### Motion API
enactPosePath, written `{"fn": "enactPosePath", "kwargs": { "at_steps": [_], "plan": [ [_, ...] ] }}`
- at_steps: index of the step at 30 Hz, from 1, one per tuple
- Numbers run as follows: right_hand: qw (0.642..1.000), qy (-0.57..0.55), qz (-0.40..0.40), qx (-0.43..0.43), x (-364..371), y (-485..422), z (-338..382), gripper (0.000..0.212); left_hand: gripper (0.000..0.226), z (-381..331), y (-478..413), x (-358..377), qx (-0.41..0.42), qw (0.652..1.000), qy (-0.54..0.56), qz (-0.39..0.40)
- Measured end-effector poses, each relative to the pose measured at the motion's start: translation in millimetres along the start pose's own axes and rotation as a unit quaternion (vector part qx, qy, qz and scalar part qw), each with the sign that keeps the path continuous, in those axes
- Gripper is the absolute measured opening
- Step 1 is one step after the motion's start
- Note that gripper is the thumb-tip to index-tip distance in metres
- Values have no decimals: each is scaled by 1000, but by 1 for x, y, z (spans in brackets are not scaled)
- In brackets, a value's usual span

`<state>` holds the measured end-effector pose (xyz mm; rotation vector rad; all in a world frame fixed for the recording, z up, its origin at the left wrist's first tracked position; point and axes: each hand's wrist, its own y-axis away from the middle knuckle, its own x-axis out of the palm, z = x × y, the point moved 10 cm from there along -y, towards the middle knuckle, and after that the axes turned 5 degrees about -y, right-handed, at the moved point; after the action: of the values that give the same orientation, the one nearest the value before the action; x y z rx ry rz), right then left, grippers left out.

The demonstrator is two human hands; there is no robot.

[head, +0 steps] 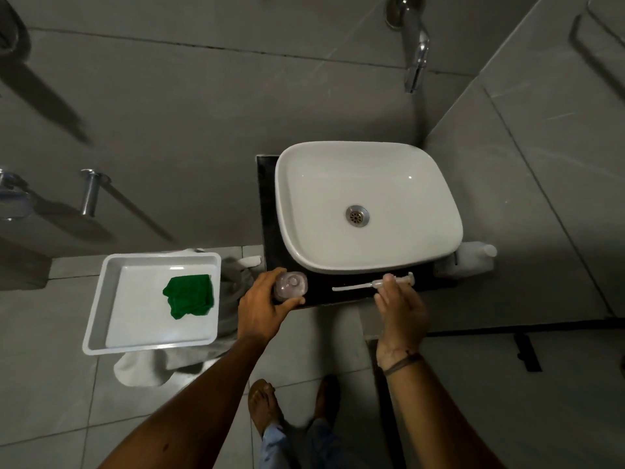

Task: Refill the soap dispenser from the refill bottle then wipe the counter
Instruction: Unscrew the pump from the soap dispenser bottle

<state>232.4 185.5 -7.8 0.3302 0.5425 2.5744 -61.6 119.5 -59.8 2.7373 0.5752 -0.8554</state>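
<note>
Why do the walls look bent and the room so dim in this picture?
Head view: the wide-angle lens bows the straight tile lines toward the edges; the light is low and the grey tiles dull, with long dark shadows streaking from the wall fittings; the white basin shows only a small glint; the faucet looks slightly smeared.

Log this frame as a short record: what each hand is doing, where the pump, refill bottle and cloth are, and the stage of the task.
left hand: gripping the soap dispenser, which stands on the counter
right hand: fingertips on the pump
pump: off the dispenser, lying flat on the counter in front of the sink
refill bottle: white, right of the sink, untouched
cloth: green, folded in the white tray on the left
stage: dispenser opened, pouring not started
</note>
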Motion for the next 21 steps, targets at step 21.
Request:
{"fn": "enactPosePath", "kwargs": {
  "at_steps": [21],
  "plan": [
    [947, -55, -56, 311, 24, -45, -117, 60, 78, -6, -1, 4, -16, 999, -26, 30]
  ]
}}
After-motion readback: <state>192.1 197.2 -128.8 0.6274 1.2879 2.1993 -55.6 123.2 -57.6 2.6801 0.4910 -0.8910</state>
